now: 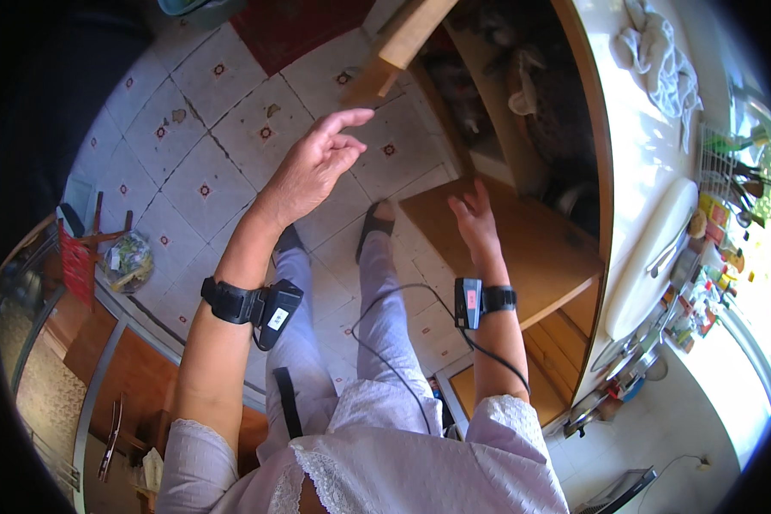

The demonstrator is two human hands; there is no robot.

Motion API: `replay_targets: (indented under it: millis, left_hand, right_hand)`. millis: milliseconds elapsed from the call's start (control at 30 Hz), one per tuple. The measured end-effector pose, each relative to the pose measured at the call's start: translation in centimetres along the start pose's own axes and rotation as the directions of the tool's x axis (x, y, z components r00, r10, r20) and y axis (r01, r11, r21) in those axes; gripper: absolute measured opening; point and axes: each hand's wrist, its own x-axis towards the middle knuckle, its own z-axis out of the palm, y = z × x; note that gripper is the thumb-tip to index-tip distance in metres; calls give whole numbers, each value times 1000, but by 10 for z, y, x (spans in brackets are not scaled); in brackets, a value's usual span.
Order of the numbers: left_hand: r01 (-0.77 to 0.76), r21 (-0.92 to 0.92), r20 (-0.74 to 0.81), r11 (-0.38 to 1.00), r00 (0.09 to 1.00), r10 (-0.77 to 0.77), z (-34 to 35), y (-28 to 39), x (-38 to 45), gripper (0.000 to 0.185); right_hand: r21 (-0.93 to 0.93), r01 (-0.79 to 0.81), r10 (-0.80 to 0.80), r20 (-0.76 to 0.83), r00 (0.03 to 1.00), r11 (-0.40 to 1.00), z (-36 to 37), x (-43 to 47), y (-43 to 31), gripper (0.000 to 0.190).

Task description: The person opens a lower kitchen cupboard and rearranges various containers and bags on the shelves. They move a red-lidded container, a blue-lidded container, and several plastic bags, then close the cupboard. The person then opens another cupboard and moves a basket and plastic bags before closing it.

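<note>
My left hand (318,164) is raised above the tiled floor (231,141), its fingers partly curled and apart, holding nothing. A blurred wooden cabinet door (401,48) is just beyond its fingertips; I see no contact. My right hand (475,221) holds nothing, with its fingers apart, over or beside another opened wooden cabinet door (520,250); whether it touches the door cannot be told. Between the two doors the cabinet interior (540,128) is dark, with a pale cloth or bag (525,83) and dim cookware inside. Each wrist wears a strapped black device with a cable.
A white countertop (642,154) runs along the right, carrying a crumpled cloth (662,64), a round white board (652,263) and kitchen items. At left a red stool (77,263) stands near a plastic bag of greens (128,262). A red mat (295,29) lies ahead.
</note>
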Motion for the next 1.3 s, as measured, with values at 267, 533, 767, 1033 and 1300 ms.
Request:
replay_targets:
  millis: [267,533,767,1033,1300]
  left_hand:
    - [-130,46,-190,990,972,137,-22,10,45,55]
    - [-205,25,-244,978,948,205,-32,-15,53,59]
    - [-245,-66,-332,967,920,210,-36,-69,36,68]
    - [268,-484,5,833,953,-304,50,-210,-45,78]
    - [347,-566,212,747,938,-275,140,-281,-85,74]
  right_hand:
    - [-43,-244,234,-165,958,969,-23,13,77,76]
    - [7,-320,317,-173,933,947,-21,63,92,80]
    - [720,58,201,-268,942,692,-38,125,48,85]
    - [981,72,131,-96,987,179,-67,201,26,67]
    - [997,-21,-105,30,994,81,-85,223,41,49]
